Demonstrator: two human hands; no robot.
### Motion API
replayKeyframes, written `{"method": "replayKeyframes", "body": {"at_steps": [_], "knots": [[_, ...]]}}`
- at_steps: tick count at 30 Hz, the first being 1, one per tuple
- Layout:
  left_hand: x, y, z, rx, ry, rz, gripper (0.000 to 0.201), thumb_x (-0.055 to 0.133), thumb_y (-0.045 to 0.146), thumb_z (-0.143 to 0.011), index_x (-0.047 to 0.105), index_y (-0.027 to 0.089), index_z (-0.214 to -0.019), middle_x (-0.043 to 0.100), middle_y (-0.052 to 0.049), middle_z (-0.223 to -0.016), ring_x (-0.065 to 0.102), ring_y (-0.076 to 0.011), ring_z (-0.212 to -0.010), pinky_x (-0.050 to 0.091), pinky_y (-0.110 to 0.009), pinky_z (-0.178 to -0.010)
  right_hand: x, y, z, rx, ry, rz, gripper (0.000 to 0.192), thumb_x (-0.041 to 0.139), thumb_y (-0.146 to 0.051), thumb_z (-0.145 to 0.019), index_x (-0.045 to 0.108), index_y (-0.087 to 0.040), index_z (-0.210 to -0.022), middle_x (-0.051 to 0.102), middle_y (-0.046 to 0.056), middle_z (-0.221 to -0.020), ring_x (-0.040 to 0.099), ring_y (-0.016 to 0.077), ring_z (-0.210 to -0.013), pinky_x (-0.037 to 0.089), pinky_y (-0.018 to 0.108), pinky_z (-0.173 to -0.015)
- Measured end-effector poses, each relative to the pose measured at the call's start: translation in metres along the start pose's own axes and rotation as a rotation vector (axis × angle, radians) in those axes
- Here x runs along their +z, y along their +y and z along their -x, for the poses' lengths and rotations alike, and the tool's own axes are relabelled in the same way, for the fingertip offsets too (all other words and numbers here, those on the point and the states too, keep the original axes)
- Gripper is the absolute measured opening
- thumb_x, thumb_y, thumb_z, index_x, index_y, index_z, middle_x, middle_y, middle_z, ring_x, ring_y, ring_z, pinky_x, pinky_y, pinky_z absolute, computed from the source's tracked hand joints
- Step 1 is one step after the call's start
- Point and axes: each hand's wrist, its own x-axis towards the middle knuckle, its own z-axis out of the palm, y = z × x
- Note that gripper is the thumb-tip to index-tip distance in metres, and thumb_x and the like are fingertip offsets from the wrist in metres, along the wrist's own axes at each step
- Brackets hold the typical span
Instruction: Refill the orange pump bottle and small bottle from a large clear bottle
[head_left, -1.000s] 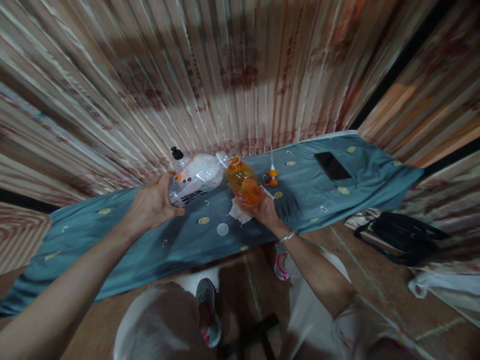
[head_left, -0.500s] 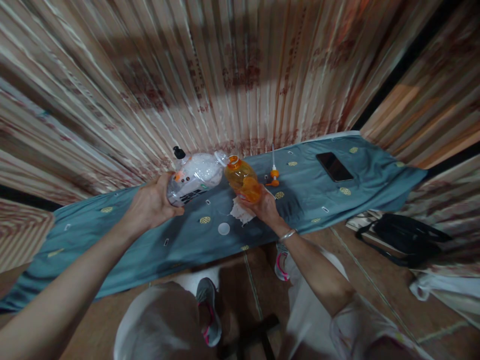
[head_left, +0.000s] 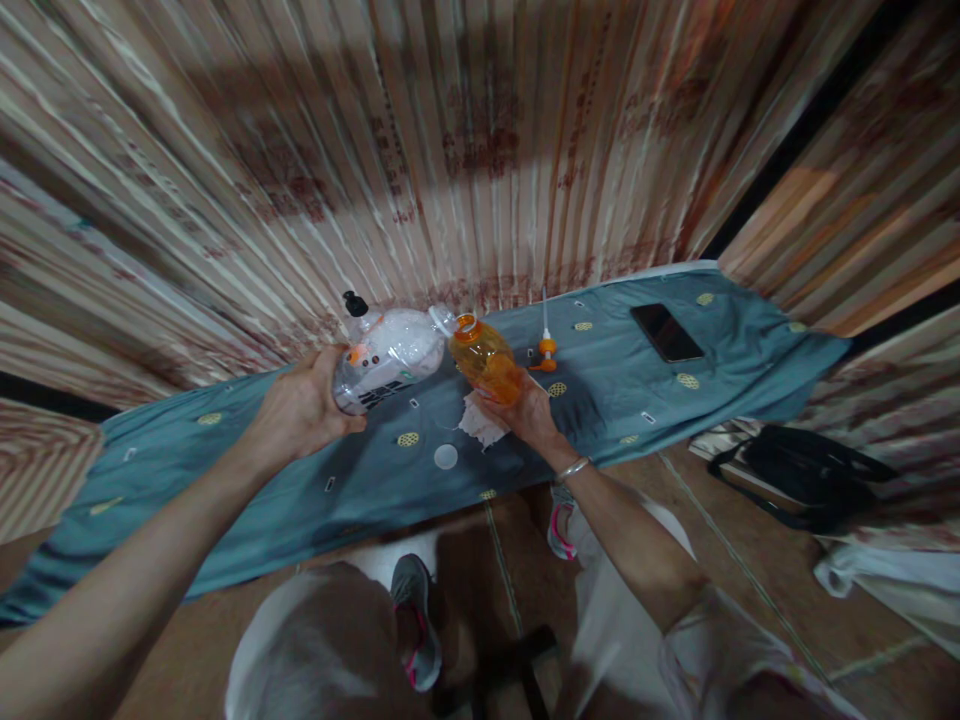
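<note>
Above the blue-clothed worktop (head_left: 300, 490), my left hand (head_left: 300, 410) grips the clear bottle's (head_left: 390, 355) base. It lies tipped sideways, long axis level, mouth pointing right and touching the open neck of the orange bottle (head_left: 487, 365). My right hand (head_left: 529, 415) clasps that one from below, tilted left, beside a white cap (head_left: 445, 457).

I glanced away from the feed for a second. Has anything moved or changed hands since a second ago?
Hardly anything. The left hand keeps its grip on the clear bottle, tipped with its mouth at the neck of the orange bottle, which the right hand keeps holding. Both bottles sit a touch higher in the picture, which may be only camera sway. The white cap, tissue, pump top and phone lie as before.
</note>
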Motion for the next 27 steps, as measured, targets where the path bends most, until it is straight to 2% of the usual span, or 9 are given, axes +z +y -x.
{"method": "replayKeyframes", "body": {"at_steps": [4,7,11,16,27], "knots": [[-0.004,0.0032,0.001,-0.005,-0.019,-0.052,0.08,0.067,0.04,-0.07,0.042,0.01,-0.141,0.067,-0.02,-0.125,0.067,-0.0404,-0.115,0.053,-0.048,-0.097,0.0012,0.0021,0.0006,-0.006,0.005,-0.001,0.056,0.078,-0.052,-0.079,0.062,-0.017,-0.119,0.078,0.014,-0.109,0.076,0.0298,-0.102,0.062,0.04,-0.085],[-0.0063,0.0038,0.0019,-0.014,-0.039,-0.079,0.081,0.067,0.039,-0.071,0.041,0.009,-0.141,0.067,-0.02,-0.124,0.067,-0.0401,-0.116,0.053,-0.047,-0.097,0.0016,0.002,0.001,0.001,0.005,0.001,0.057,0.08,-0.047,-0.077,0.062,-0.016,-0.122,0.078,0.015,-0.11,0.075,0.0311,-0.102,0.062,0.042,-0.085],[-0.0076,0.0042,0.0029,-0.027,-0.038,-0.092,0.08,0.067,0.04,-0.071,0.041,0.011,-0.141,0.068,-0.019,-0.122,0.068,-0.039,-0.113,0.054,-0.046,-0.096,0.0014,0.0007,0.0015,0.001,0.006,-0.016,0.058,0.084,-0.038,-0.074,0.063,-0.014,-0.123,0.077,0.017,-0.111,0.075,0.0329,-0.103,0.062,0.043,-0.087],[-0.0057,0.0028,0.0022,-0.023,-0.031,-0.08,0.079,0.067,0.041,-0.07,0.043,0.011,-0.139,0.068,-0.018,-0.121,0.068,-0.0387,-0.111,0.054,-0.046,-0.095,0.001,-0.0015,0.0016,0.011,0.018,-0.02,0.062,0.086,-0.041,-0.073,0.063,-0.013,-0.123,0.077,0.017,-0.113,0.074,0.0325,-0.103,0.061,0.042,-0.088],[-0.0066,0.0014,0.0021,-0.031,-0.04,-0.058,0.082,0.068,0.042,-0.066,0.044,0.015,-0.14,0.069,-0.017,-0.119,0.068,-0.0406,-0.112,0.055,-0.049,-0.092,-0.0024,-0.0032,0.0018,0.014,-0.008,-0.034,0.058,0.084,-0.035,-0.074,0.064,-0.011,-0.122,0.077,0.018,-0.111,0.075,0.0335,-0.104,0.061,0.041,-0.088]]}}
